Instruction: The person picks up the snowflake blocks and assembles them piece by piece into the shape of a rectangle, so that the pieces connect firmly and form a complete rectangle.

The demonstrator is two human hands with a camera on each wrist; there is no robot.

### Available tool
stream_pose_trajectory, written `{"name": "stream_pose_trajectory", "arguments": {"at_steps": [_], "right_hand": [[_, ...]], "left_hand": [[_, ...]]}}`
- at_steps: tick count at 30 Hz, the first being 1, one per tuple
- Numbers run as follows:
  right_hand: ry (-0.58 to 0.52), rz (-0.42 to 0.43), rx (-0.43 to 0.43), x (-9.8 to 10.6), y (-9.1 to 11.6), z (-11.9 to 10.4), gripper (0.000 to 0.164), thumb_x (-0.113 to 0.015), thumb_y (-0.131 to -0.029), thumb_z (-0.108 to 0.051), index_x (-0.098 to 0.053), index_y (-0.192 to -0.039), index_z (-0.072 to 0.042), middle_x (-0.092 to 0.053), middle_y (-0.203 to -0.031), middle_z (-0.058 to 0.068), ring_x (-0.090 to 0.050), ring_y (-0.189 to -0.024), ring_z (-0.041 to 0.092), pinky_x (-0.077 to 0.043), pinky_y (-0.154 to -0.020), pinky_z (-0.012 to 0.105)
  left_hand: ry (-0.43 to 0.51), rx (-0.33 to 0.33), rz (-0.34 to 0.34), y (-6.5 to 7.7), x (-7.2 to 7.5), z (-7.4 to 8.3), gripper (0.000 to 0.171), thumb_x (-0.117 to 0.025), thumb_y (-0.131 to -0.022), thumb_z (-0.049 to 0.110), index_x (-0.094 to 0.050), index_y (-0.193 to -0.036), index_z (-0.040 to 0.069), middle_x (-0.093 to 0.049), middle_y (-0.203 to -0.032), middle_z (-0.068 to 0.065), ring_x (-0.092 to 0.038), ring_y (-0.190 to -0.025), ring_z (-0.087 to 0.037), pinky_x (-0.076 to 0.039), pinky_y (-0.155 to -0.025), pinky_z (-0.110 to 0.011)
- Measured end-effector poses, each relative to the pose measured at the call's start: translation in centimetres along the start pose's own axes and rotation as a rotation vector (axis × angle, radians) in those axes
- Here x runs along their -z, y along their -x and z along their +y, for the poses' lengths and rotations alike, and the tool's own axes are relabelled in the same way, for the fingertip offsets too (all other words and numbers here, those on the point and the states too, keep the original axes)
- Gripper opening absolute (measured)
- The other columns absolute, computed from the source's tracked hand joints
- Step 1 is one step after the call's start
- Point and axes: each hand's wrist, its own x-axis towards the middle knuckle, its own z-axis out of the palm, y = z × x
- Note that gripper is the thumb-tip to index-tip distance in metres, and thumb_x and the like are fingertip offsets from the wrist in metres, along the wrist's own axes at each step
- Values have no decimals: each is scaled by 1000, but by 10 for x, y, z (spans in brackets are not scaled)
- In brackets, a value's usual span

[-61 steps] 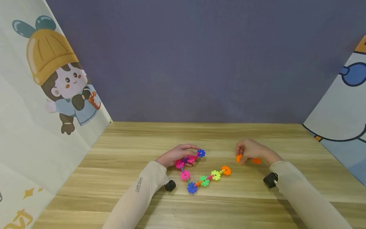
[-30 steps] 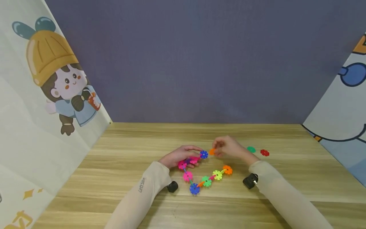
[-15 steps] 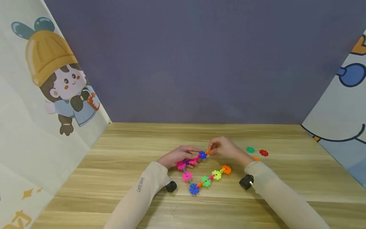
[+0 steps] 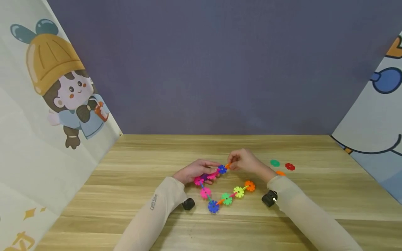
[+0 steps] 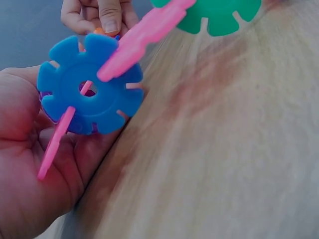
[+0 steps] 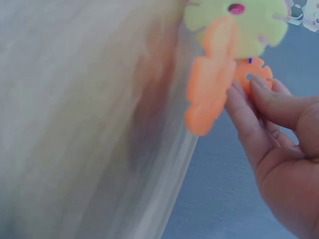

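Fingers (image 6: 274, 102) of our right hand (image 4: 246, 159) pinch a thin orange plastic disc with a notched rim (image 6: 260, 67). Its edge meets the bright blue, flower-shaped plastic disc (image 4: 222, 169) that ends an interlocked chain of multicoloured notched plastic discs (image 4: 213, 207); we cannot confirm whether the slots are fully seated. Our left hand (image 4: 194, 170) grips the chain just behind that end, fingers curled about it. From this grip, the chain bends towards us, then runs rightward to its other end, a round orange notched disc (image 4: 250, 185).

Step in hand, as we judge it: slotting the pinched disc onto the blue one. The next move calls for us to align both slots, brace with the left hand, press home and check the joint before letting go.

Farther right on the wood-grain counter (image 4: 94, 209) lie three loose plastic discs: one green (image 4: 275, 162), one red (image 4: 290, 166) and one orange (image 4: 280, 173).
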Motion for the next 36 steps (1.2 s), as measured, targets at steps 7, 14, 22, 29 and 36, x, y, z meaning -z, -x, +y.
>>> {"name": "stream_pose_trajectory", "arguments": {"at_steps": [7, 14, 22, 29, 36], "right_hand": [[22, -24, 3, 3, 1, -2, 11, -67, -84, 16, -67, -85, 4, -69, -75, 13, -70, -72, 28, -62, -64, 35], [-31, -25, -16, 6, 3, 2, 12, -68, -84, 16, -67, -84, 4, -68, -74, 12, -71, -71, 30, -62, -64, 38], [-95, -35, -26, 4, 5, 2, 9, -67, -83, 17, -67, -86, 8, -68, -74, 16, -71, -72, 34, -63, -64, 39], [-94, -34, -30, 3, 3, -2, 10, -68, -83, 17, -66, -85, 7, -65, -72, 14, -71, -72, 32, -63, -65, 42], [-105, -34, -31, 2, 4, -1, 8, -66, -85, 17, -65, -85, 8, -66, -73, 15, -70, -72, 32, -63, -65, 42]], "left_hand": [[-5, 17, 6, -1, -2, 3, 43, -51, -102, 1, -50, -145, 2, -72, -99, -15, -68, -70, -13, -60, -61, -26], [-17, 13, -5, -1, -4, 5, 42, -52, -101, -1, -51, -144, 0, -72, -101, -15, -68, -72, -14, -61, -63, -27], [-19, -1, -15, 0, -5, 3, 43, -53, -101, 0, -50, -144, 0, -72, -104, -16, -69, -74, -15, -61, -67, -29], [37, -8, -24, -1, -3, 1, 44, -52, -101, -1, -49, -145, 0, -72, -101, -12, -69, -74, -16, -61, -68, -28], [62, 31, -19, -2, -4, 3, 42, -53, -101, 0, -51, -143, -1, -72, -101, -13, -69, -74, -17, -61, -68, -28]]}}
